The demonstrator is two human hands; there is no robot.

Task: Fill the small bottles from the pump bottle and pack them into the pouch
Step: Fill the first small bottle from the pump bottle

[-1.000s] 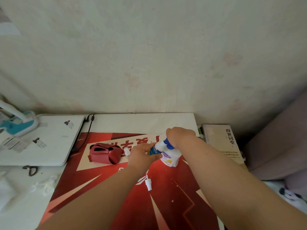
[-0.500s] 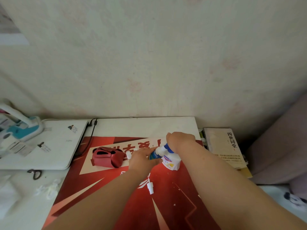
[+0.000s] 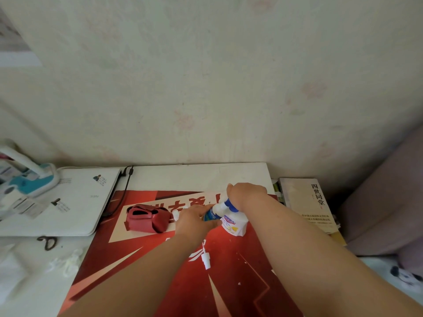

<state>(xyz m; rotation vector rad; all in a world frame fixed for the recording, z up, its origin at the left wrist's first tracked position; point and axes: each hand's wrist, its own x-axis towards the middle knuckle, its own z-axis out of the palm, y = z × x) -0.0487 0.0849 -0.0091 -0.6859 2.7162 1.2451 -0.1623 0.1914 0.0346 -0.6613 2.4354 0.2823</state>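
A white pump bottle (image 3: 233, 225) with a blue-and-white pump head stands on the red mat (image 3: 229, 282). My right hand (image 3: 246, 194) rests curled over its pump head. My left hand (image 3: 194, 221) grips a small blue-labelled bottle (image 3: 209, 215), tilted with its mouth at the pump's spout. A red pouch (image 3: 147, 217) lies open to the left of my left hand. Another small white bottle (image 3: 175, 213) peeks out just behind that hand. A loose white spray cap (image 3: 206, 257) with its tube lies on the mat nearer to me.
A white laptop (image 3: 68, 202) lies at the left with a black cable (image 3: 121, 195) beside it. A teal-and-white device (image 3: 29, 177) sits at the far left. Scissors (image 3: 48, 242) and crumpled tissue (image 3: 66, 263) lie on the white table. Books (image 3: 306, 202) are stacked right of the mat.
The camera has tilted up a little, so everything sits lower in view. Both hands stay at the pump bottle and the small bottle in much the same hold.
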